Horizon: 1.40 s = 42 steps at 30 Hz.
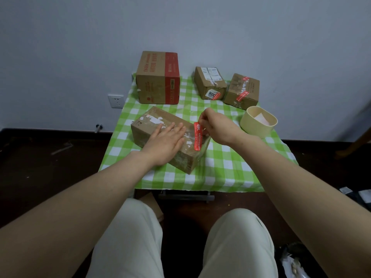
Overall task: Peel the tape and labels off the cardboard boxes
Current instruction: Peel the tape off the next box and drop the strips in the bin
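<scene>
A brown cardboard box point(148, 125) lies at an angle in the middle of the table, with white label scraps on its top. My left hand point(166, 143) rests flat on the lid, fingers spread. My right hand point(216, 127) pinches the upper end of a red tape strip point(197, 137). That end is lifted off the box, while the strip's lower end still sticks near the right corner. At the back stand a large box with a red side point(156, 79), a small box with white labels point(208, 83) and a small box with red tape point(242, 91).
A low table under a green and white checked cloth point(230, 163) holds everything. A pale yellow round tub point(259, 123) with paper scraps inside stands at the right. A wall socket point(115, 101) is at the left, and my knees are below the front edge.
</scene>
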Motion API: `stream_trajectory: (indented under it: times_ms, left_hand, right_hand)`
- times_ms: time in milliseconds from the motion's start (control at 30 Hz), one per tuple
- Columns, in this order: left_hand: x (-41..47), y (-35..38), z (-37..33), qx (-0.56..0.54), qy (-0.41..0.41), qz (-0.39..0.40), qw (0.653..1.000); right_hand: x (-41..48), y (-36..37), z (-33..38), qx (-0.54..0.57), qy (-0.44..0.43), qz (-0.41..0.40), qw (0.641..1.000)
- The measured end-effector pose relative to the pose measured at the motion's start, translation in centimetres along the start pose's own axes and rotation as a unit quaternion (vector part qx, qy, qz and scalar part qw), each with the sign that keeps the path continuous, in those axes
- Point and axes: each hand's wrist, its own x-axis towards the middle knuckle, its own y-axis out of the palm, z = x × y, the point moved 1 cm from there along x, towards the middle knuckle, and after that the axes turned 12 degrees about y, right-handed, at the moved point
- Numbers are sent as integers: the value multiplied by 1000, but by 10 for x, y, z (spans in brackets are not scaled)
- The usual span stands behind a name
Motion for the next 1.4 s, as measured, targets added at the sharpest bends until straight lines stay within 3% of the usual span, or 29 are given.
stream_trajectory:
  times_ms: [467, 867, 1000, 1067, 1133, 1267, 1400]
  left_hand:
    - [-1, -1, -3, 7, -5, 19, 1000]
    - [0, -4, -4, 1, -9, 27, 1000]
    - [2, -12, -8, -85, -22, -29, 996]
    - [2, -20, -14, -194, -67, -139, 969]
    - [3, -28, -22, -296, -118, -225, 921]
    - [6, -40, -50, -498, -127, -195, 835]
    - [5, -40, -62, -495, -94, -213, 837]
  right_hand:
    - [-23, 2, -19, 114, 1, -28, 993]
    - [-44, 15, -37, 295, -12, -131, 946]
    - [-43, 5, -38, 301, 9, -128, 945]
    - [-42, 2, -37, 324, 26, -115, 939]
    - [-41, 0, -37, 341, 36, -112, 933]
    - [-41, -4, -31, 344, 45, -122, 930]
    - [-44, -11, -24, 384, 61, -125, 913]
